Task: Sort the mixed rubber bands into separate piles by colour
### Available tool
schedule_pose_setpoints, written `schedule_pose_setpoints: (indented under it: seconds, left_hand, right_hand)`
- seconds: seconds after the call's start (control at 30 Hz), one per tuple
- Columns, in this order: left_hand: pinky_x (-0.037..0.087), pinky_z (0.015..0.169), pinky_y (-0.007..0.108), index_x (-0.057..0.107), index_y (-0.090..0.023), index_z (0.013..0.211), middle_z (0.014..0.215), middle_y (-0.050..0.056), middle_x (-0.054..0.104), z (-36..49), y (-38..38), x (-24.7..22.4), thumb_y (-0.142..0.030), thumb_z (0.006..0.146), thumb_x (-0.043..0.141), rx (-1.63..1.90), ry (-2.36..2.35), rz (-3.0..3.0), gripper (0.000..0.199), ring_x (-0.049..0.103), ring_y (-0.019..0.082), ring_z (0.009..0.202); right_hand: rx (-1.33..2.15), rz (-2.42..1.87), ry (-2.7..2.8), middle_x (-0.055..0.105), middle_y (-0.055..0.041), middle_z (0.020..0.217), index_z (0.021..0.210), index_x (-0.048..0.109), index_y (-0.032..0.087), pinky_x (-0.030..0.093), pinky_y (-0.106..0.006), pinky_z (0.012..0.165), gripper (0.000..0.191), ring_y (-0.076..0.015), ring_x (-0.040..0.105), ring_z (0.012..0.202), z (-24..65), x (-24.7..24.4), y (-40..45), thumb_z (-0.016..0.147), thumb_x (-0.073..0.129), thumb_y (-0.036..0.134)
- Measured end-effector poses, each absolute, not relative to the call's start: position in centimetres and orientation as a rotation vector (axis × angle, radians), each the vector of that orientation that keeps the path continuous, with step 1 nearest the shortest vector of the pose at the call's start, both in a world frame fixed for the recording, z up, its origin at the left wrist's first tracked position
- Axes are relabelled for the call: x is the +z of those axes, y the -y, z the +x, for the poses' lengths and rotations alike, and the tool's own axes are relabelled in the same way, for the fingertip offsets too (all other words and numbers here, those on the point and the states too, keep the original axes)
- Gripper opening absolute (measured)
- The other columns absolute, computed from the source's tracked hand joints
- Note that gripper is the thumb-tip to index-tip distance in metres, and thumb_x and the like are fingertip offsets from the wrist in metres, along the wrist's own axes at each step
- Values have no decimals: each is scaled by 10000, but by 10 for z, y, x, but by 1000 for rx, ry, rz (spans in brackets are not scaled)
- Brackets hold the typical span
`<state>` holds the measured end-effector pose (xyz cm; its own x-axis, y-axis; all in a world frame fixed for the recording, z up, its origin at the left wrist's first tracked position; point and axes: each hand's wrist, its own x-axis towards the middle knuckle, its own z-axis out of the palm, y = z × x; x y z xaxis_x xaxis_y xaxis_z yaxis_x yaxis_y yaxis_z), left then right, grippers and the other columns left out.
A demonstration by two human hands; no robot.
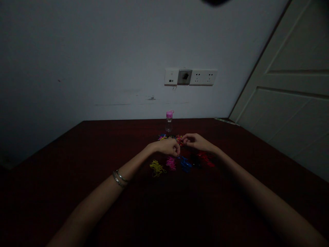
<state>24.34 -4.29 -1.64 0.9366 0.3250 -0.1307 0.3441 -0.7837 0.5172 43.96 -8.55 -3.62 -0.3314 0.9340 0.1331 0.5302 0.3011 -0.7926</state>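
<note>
Small rubber bands lie on the dark red table (108, 147), grouped by colour: a yellow pile (157, 168), a pink pile (171, 163), a blue pile (185, 164), a dim black pile (197, 164) and a red pile (207, 160). Behind them is a mixed pile of rubber bands (179, 138), partly hidden by my hands. My left hand (168, 146) hovers just behind the pink and blue piles, its fingers closed and pointing down. At the right side of the mixed pile, my right hand (195, 141) has its fingers curled in a pinch. What either hand holds is too small to make out.
A clear bottle (168, 125) with a pink cap stands upright behind the mixed pile. The wall (115, 61) with sockets (203, 78) borders the table's back edge. A pale panelled door (288, 89) rises on the right. A flat strip (226, 121) lies at the back right corner.
</note>
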Motion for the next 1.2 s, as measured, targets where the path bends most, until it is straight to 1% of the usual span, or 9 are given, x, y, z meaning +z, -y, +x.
schedule_pose_setpoints:
  seconds: [0.17,0.27,0.37,0.5,0.6,0.77,0.9,1.07,1.2]
  left_hand:
    - [298,510,179,654,-139,768,590,-32,533,257,58,-29,-132,681,544,9,-339,2565,140,426,58,515]
    - [295,515,180,660,-137,807,604,-25,539,254,53,-28,-206,716,544,66,-362,2549,163,420,59,523]
    - [293,516,187,656,-114,830,622,-11,541,245,40,-21,-299,749,512,181,-452,2486,248,416,65,540]
    - [306,534,197,651,-82,771,622,7,536,230,17,-11,-365,771,459,392,-616,2399,342,411,72,565]
    - [300,521,202,649,-74,733,588,9,524,218,1,-9,-378,758,466,441,-714,2369,356,398,71,546]
    - [298,510,199,661,-87,748,583,10,557,194,-18,-9,-312,661,578,244,-795,2312,256,420,69,533]
    - [284,487,202,667,-99,715,535,1,549,176,-28,-9,-271,592,622,-13,-796,2262,216,416,71,498]
    - [278,470,200,664,-133,783,560,-8,561,164,-34,-14,-290,577,636,-281,-784,2150,261,423,76,485]
    - [280,468,195,656,-151,809,536,-21,544,160,-37,-22,-329,571,652,-382,-791,2148,297,419,75,472]
  right_hand:
    - [888,-1304,2010,581,-25,746,926,572,117,408,-222,572,259,-101,506,628,441,-40,84,686,506,190]
    - [878,-1291,2038,579,-15,729,923,576,119,405,-216,564,263,-95,502,611,442,-44,81,672,508,162]
    - [876,-1266,2079,572,-8,721,904,578,123,408,-214,572,251,-94,502,617,439,-48,80,662,514,140]
    - [857,-1263,2117,576,-23,782,907,582,126,412,-213,569,260,-95,498,625,428,-50,83,652,536,132]
    - [768,-1256,2159,577,-30,813,926,588,131,410,-212,562,279,-99,494,631,417,-52,87,653,534,116]
    - [524,-1242,2260,577,-21,780,959,591,156,392,-218,576,286,-108,487,630,404,-65,88,681,533,115]
    - [459,-1276,2255,591,-25,804,967,596,177,386,-219,590,282,-109,494,641,402,-72,86,708,508,109]
    - [575,-1247,2181,588,-23,775,959,594,154,391,-212,567,253,-99,491,617,407,-65,85,722,506,142]
    - [721,-1222,2076,579,-23,739,934,589,133,401,-217,567,228,-99,496,618,411,-55,85,727,524,200]
